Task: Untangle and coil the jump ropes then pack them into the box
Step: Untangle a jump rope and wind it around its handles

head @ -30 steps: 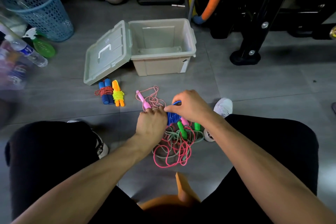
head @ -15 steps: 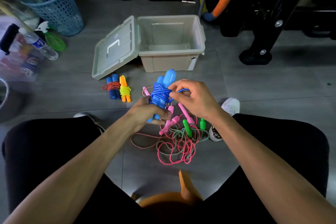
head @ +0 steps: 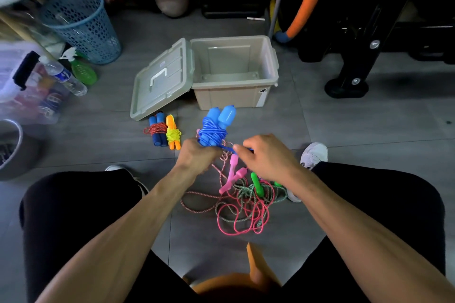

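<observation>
On the floor between the person's knees lies a loose tangle of ropes (head: 242, 206): a pink one, a green one and a red-and-white twisted one, with pink handles (head: 234, 177) and green handles (head: 257, 183) mixed in. Above it the left hand (head: 197, 157) grips the lower end of the blue rope (head: 214, 130), whose two handles stand side by side with cord wound round them. The right hand (head: 267, 158) pinches the free tail of that blue cord between thumb and fingertips, close beside the bundle.

The step in hand looks like the finish of the blue coil: the tail probably needs one last turn or a tuck under the wraps so the coil will hold. That calls for a firm left grip on the handles while the right hand threads the end through without loosening the turns.

Two finished bundles, the dark blue rope (head: 157, 131) and the orange rope (head: 173, 134), lie on the floor just in front of the lid (head: 160, 81), which leans against the left side of the box (head: 236, 96). The box stands open; nothing shows inside it, so packing is not yet begun, and three ropes appear to remain tangled.
</observation>
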